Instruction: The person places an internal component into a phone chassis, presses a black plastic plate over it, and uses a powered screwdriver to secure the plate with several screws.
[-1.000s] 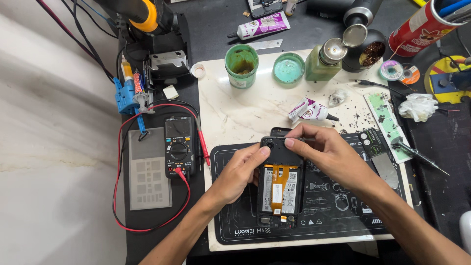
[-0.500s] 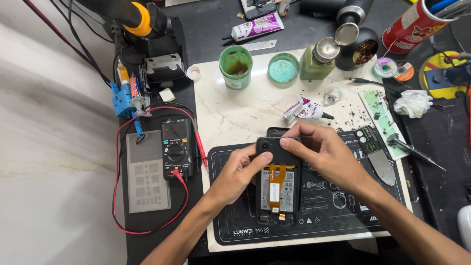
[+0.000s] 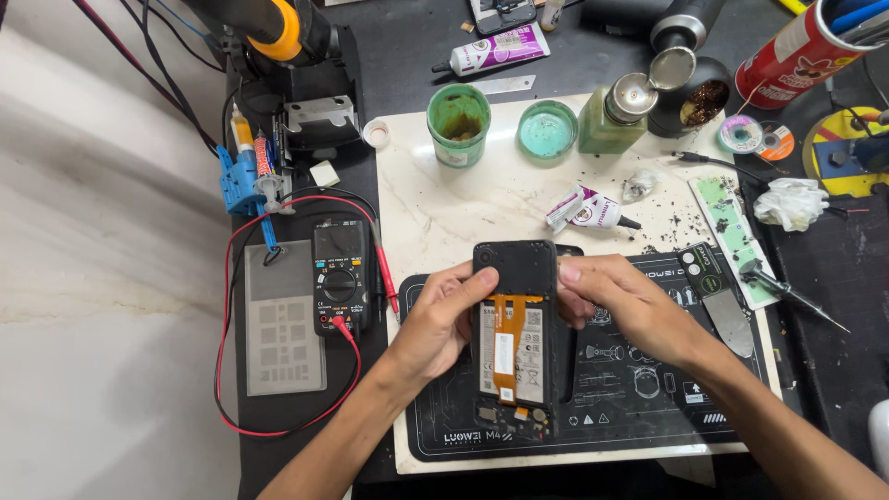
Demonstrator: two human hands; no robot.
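Observation:
An opened smartphone point(image 3: 514, 343) lies back-up on a black repair mat point(image 3: 639, 407), showing its battery, an orange flex strip and a black cover over its upper part. My left hand point(image 3: 440, 319) grips the phone's left edge, thumb on the black upper cover. My right hand point(image 3: 620, 306) holds the right edge, fingertips pressed near the top right corner. Both hands steady the phone flat on the mat.
A multimeter point(image 3: 340, 275) with red leads and a grey stencil plate point(image 3: 282, 319) sit at left. A green jar point(image 3: 457, 122), teal dish point(image 3: 546, 128), bottle point(image 3: 620, 109), glue tube point(image 3: 593, 209), metal spatula point(image 3: 727, 310) and screwdriver point(image 3: 787, 292) surround the white slab point(image 3: 463, 213).
The view shifted slightly. My right hand slid from over the phone's top to its right edge, uncovering the black upper cover; my left hand stays on the left edge.

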